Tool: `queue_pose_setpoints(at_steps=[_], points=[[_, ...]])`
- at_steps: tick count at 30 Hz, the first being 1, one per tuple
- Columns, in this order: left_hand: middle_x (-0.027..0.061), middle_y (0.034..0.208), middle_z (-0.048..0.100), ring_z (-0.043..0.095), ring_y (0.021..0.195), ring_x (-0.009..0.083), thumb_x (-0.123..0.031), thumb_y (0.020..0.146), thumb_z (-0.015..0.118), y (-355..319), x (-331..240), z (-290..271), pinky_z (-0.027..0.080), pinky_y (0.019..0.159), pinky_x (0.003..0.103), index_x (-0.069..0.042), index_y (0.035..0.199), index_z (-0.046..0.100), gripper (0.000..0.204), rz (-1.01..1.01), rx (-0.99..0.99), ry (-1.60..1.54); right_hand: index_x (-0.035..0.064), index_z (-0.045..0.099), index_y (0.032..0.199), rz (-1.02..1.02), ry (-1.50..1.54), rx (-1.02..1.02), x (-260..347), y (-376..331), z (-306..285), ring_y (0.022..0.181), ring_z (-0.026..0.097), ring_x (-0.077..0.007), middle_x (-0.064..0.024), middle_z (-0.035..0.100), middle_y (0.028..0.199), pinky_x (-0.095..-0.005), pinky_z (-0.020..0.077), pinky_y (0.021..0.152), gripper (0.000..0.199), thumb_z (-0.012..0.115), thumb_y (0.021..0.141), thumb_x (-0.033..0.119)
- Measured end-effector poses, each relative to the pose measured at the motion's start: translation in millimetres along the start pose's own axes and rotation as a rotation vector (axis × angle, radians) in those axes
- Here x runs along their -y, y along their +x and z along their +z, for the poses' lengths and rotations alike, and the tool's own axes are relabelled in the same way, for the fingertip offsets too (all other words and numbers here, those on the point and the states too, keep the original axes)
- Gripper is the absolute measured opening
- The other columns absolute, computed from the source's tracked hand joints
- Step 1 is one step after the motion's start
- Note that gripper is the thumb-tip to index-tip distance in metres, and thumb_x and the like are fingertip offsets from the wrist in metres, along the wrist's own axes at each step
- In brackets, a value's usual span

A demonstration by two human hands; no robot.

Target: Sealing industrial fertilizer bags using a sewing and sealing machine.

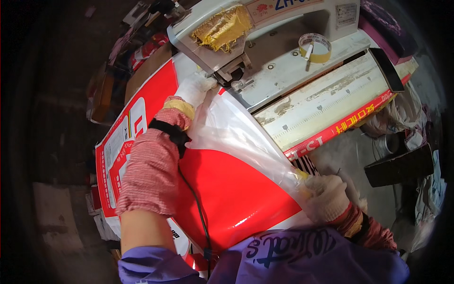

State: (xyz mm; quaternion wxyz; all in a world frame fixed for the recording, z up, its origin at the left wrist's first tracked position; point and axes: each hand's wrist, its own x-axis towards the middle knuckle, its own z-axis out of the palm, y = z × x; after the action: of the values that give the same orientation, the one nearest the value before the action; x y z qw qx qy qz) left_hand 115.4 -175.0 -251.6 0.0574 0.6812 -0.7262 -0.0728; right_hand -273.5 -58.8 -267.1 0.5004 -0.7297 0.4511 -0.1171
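A large red and white printed woven sack (236, 189) with a clear plastic liner (227, 128) lies across my lap and up to a grey industrial sewing machine (293, 42). My left hand (197, 87), in a white glove, is closed on the liner's upper edge beside the machine's presser foot (231, 73). The liner falls in folds from those fingers. At the right, my right hand (326, 196), also gloved and slightly blurred, grips the sack's edge at its lower corner. Its fingertips are partly hidden.
A roll of tape (324, 56) with a white stick in it sits on the machine bed. Yellow frayed cloth (222, 28) covers part of the machine head. A red printed strip (345, 125) runs along the table's front edge. A dark box (399, 165) stands at right.
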Motion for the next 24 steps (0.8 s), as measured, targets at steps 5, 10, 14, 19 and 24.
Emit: queue_pose_setpoints(at_steps=[5,10,14,19,24], points=[[0.0158,0.097,0.06,0.061,0.085,0.035,-0.027,0.091,0.045,-19,-24,-29,0.049,0.074,0.042,-0.02,0.111,0.061,0.027,-0.088,0.373,0.553,0.0053,0.066,0.079,-0.223,-0.423,0.142,-7,-1,-1,0.061,0.062,-0.0319,-0.0136,0.062,0.067,-0.0364,0.0507,0.056,0.029,0.062,0.08,0.034],[0.0152,0.099,0.064,0.062,0.092,0.0333,-0.021,0.091,0.043,7,-7,-19,0.05,0.079,0.042,-0.018,0.11,0.062,0.028,0.099,0.318,0.586,0.0098,0.063,0.094,-0.494,-0.616,0.155,-2,18,0,0.06,0.062,-0.028,-0.009,0.061,0.068,-0.0399,0.047,0.049,0.02,0.056,0.083,0.025],[0.0157,0.103,0.064,0.062,0.096,0.0318,-0.012,0.086,0.047,49,33,-34,0.051,0.081,0.041,-0.014,0.11,0.062,0.029,-0.104,0.177,0.709,-0.0007,0.053,0.115,-0.811,-0.668,-0.08,3,76,12,0.066,0.062,-0.0236,-0.0071,0.061,0.075,-0.0352,0.0479,0.053,0.037,0.054,0.083,0.018],[0.0119,0.11,0.061,0.062,0.098,0.032,-0.013,0.08,0.057,73,35,-95,0.051,0.083,0.041,-0.013,0.107,0.064,0.028,-0.286,-0.205,0.679,0.0061,0.06,0.102,-0.549,-0.771,0.437,42,150,22,0.086,0.06,-0.0266,-0.0163,0.06,0.089,-0.038,0.0481,0.082,0.023,0.044,0.088,0.016],[0.0084,0.102,0.065,0.062,0.092,0.0312,-0.018,0.078,0.062,26,-25,-112,0.051,0.08,0.04,-0.019,0.107,0.066,0.03,-0.135,0.152,0.814,0.0063,0.064,0.106,-0.538,-0.542,0.095,93,217,37,0.095,0.063,-0.0343,-0.0202,0.064,0.101,-0.0422,0.049,0.081,0.034,0.047,0.087,0.029]])
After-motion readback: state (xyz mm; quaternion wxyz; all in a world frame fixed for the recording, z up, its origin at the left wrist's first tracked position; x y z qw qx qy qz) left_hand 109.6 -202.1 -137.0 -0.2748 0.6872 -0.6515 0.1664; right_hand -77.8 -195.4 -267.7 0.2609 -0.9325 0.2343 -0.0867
